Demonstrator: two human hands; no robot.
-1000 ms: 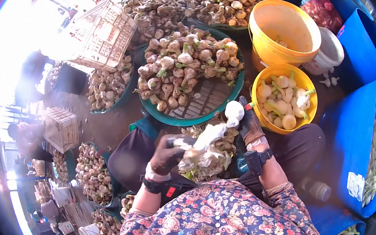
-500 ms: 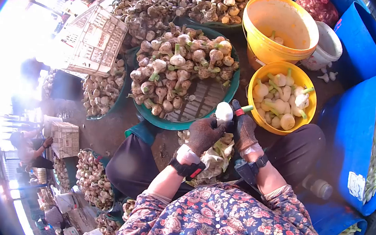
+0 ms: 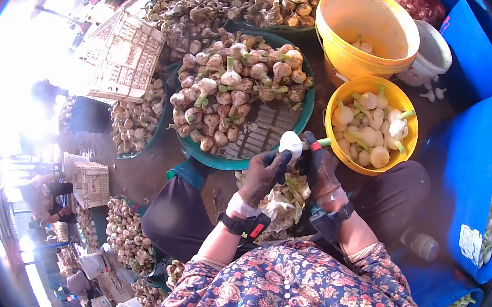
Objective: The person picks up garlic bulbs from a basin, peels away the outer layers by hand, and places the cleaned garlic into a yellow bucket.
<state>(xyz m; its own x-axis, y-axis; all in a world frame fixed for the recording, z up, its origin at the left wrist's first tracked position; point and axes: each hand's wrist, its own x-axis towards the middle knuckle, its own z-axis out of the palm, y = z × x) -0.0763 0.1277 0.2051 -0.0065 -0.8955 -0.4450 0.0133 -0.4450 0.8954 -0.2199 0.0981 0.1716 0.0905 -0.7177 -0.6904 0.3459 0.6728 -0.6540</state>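
In dark gloves, both my hands meet above my lap, between the green tub and the yellow bucket. My left hand (image 3: 263, 175) is closed on a peeled white garlic bulb (image 3: 291, 146), its thumb against the near side. Beside it my right hand (image 3: 322, 175) has its fingers curled at the garlic's green stem (image 3: 323, 142), which pokes out to the right past a red band (image 3: 316, 145) on a finger. Whether a small blade sits in that hand is hidden. Loose pale husks (image 3: 285, 202) lie below the hands.
Unpeeled garlic fills much of a green tub (image 3: 239, 163) with a slatted bottom. Peeled bulbs lie in a yellow bucket (image 3: 405, 150); a larger yellow bucket (image 3: 321, 28) stands behind it. Blue tubs (image 3: 459, 190) line the right side. A white crate (image 3: 131, 56) and another person (image 3: 49, 197) are at left.
The white bulb has tilted a little and sits slightly lower left, with my left fingers shifted around it. My right hand keeps nearly the same place. The whole view has shifted slightly.
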